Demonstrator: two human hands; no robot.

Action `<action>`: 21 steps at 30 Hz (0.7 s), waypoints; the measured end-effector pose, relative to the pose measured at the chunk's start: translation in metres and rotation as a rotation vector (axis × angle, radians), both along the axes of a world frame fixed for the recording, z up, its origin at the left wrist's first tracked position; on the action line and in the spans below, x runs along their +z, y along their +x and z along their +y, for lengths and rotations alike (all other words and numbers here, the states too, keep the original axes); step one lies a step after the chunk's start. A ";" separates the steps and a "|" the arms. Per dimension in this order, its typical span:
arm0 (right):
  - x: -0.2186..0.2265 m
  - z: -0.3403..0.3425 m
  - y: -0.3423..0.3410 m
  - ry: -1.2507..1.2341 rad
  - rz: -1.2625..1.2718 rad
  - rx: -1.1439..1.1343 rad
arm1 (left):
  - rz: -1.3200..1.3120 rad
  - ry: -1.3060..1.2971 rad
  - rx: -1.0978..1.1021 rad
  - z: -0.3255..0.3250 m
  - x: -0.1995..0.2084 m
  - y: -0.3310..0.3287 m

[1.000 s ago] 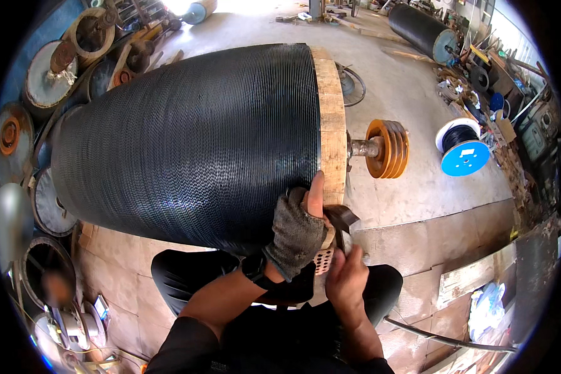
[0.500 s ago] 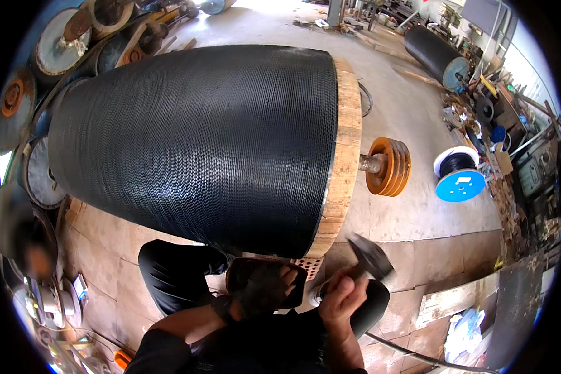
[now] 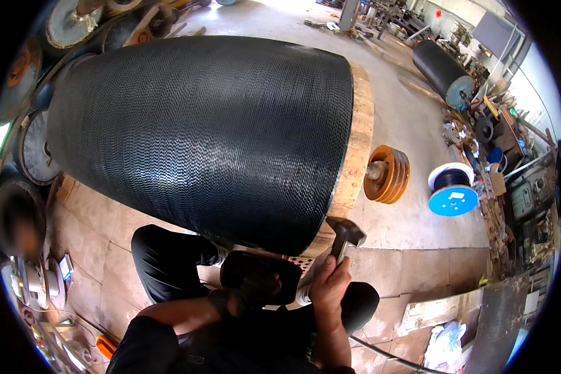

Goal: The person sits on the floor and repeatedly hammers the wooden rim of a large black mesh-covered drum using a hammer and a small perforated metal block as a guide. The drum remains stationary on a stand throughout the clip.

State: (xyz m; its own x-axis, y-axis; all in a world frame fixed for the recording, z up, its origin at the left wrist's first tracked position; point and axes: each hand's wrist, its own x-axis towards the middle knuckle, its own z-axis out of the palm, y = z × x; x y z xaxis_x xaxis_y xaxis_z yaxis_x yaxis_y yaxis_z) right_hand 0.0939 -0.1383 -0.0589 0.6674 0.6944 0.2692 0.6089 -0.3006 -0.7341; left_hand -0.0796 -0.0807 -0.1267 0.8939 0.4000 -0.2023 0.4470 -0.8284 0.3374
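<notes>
A large black drum (image 3: 212,143), its surface covered in fine rows like closely wound wire or bristle, lies across the view with a pale wooden end disc (image 3: 359,137) on its right. My right hand (image 3: 330,283) is closed around the handle of a hammer (image 3: 347,232). The hammer's head is at the lower edge of the wooden disc; whether it touches I cannot tell. My left hand (image 3: 255,292), in a dark fingerless glove, is over a dark open box (image 3: 288,274) between my knees. Shadow hides its fingers and anything in them. A perforated piece (image 3: 305,263) shows beside the box.
An orange grooved pulley (image 3: 389,174) sits on the drum's shaft. Beyond it stands a blue-and-white spool (image 3: 453,199) of black line. Another black roller (image 3: 444,71) lies at the back right. Old rollers (image 3: 40,146) crowd the left. Boards (image 3: 439,310) and a plastic bag (image 3: 444,346) lie at lower right.
The hammer has swung up and left, from above my right knee to the wooden disc's lower edge. My left hand has drawn lower into the box's shadow. The whole view has shifted slightly.
</notes>
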 end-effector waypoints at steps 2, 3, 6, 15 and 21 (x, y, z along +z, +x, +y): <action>0.007 -0.010 0.003 0.145 0.167 0.084 | 0.060 -0.048 0.116 -0.004 -0.020 0.006; 0.007 -0.021 -0.003 0.241 0.194 0.065 | 0.004 -0.104 0.171 -0.009 -0.023 0.001; 0.014 -0.014 -0.016 0.764 0.195 -0.016 | -0.226 -0.083 0.207 -0.006 -0.025 0.003; 0.039 -0.012 -0.022 0.468 0.274 -0.036 | -0.754 -0.634 0.137 -0.007 -0.062 -0.024; 0.008 -0.001 -0.004 0.015 -0.068 -0.007 | -0.634 -1.141 0.183 -0.006 -0.080 -0.017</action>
State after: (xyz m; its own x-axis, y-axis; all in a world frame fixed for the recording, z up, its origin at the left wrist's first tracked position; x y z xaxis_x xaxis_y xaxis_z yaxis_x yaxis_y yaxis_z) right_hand 0.0896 -0.1395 -0.0511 0.6524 0.6849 0.3244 0.6551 -0.2944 -0.6958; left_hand -0.0961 -0.0866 -0.2071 0.9095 0.4093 -0.0728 0.0277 0.1151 0.9930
